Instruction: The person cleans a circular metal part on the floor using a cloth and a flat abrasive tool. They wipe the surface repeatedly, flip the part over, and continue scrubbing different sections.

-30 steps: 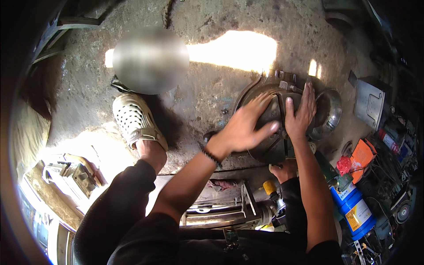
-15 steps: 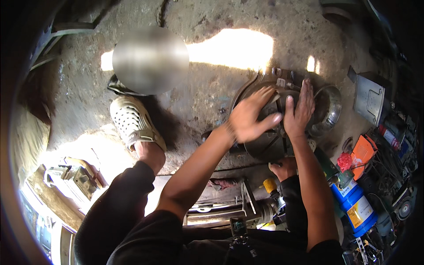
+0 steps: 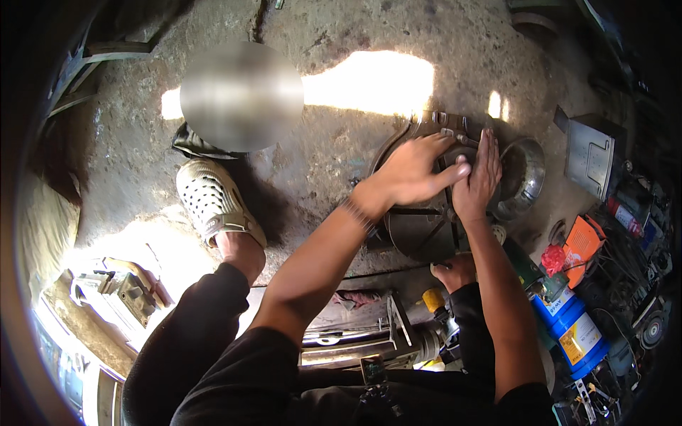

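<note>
Left hand [image 3: 415, 169] spread flat, fingers apart, palm down on dark round metal disc [image 3: 426, 227], clamped on nothing. Right hand [image 3: 479, 177] likewise flat and open, fingers together, touching the same disc just beside the left fingertips. Disc directly beneath both palms, flat on concrete floor [image 3: 341, 135], with a bracket-like metal part [image 3: 444, 124] at its far edge. Shiny metal bowl [image 3: 522, 177] just right of the right hand. Blue can [image 3: 572, 326] and orange packet [image 3: 581, 241] further right. Since a second ago: left hand shifted slightly up and right, fingers now nearer the right hand; right hand unchanged.
</note>
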